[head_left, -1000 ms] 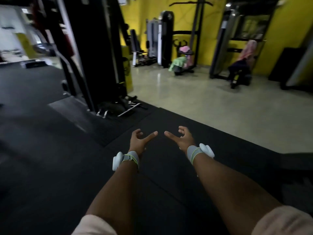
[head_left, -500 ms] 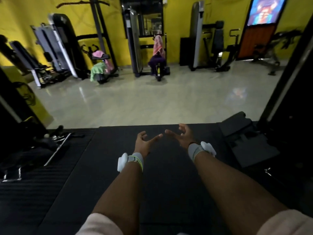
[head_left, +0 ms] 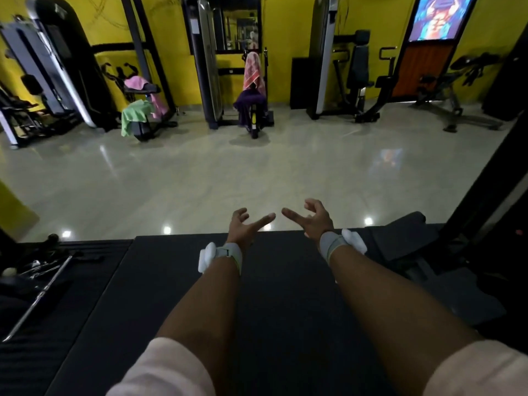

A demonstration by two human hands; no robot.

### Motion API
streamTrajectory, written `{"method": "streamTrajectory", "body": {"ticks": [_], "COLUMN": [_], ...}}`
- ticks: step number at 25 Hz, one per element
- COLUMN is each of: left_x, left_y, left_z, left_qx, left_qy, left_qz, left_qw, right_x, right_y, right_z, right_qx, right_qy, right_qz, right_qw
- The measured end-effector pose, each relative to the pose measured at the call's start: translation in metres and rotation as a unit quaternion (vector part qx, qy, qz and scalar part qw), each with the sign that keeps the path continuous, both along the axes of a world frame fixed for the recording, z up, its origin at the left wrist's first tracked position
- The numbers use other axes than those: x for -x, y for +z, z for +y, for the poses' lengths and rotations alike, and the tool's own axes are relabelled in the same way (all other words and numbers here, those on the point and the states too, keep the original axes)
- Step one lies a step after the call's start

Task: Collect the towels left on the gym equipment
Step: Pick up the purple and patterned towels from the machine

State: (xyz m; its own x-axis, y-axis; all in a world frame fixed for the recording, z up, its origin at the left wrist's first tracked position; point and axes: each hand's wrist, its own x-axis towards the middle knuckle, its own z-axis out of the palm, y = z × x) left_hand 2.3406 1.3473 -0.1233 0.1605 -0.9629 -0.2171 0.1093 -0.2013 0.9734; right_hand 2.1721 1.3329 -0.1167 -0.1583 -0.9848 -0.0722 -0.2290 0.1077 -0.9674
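Hands: we hold our left hand [head_left: 243, 227] and right hand [head_left: 314, 221] out ahead, forearms level, a white band on each wrist, index tips nearly meeting.
Fingers: spread wide on both, holding nothing.
Towels: a pink towel [head_left: 136, 81] lies on a seat at far left, with a green towel [head_left: 135, 115] draped just below it; a checked pink towel [head_left: 252, 70] hangs upright on the middle machine [head_left: 207, 64], above a purple towel [head_left: 246, 105]. All are well apart from our hands.
Floor: a black mat [head_left: 285, 295] under our arms, glossy pale tile [head_left: 200, 178] beyond.
Room: yellow walls [head_left: 171, 32], machines along them, a lit screen [head_left: 440, 17] at upper right.
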Motion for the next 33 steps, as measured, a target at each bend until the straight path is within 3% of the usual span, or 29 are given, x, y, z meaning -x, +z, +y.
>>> {"method": "streamTrajectory", "body": {"ticks": [16, 21, 23, 33], "left_x": [-0.084, -0.088, -0.085, -0.082], "left_y": [0.012, 0.005, -0.005, 0.021], "left_z": [-0.505, -0.680, -0.784, -1.123], "left_qx": [0.021, 0.010, 0.015, 0.011], "left_qy": [-0.077, -0.095, -0.085, -0.038], "left_qz": [-0.018, -0.028, -0.023, 0.008], "left_qw": [0.997, 0.995, 0.996, 0.999], "right_x": [-0.077, -0.089, -0.087, -0.069], "right_y": [0.002, -0.011, -0.023, 0.015], "right_z": [-0.480, -0.653, -0.759, -1.116], "right_qx": [0.016, 0.004, 0.006, 0.003], "right_qy": [-0.060, -0.069, -0.059, -0.018], "right_qz": [-0.034, -0.040, -0.044, -0.010], "right_qw": [0.998, 0.997, 0.997, 1.000]}}
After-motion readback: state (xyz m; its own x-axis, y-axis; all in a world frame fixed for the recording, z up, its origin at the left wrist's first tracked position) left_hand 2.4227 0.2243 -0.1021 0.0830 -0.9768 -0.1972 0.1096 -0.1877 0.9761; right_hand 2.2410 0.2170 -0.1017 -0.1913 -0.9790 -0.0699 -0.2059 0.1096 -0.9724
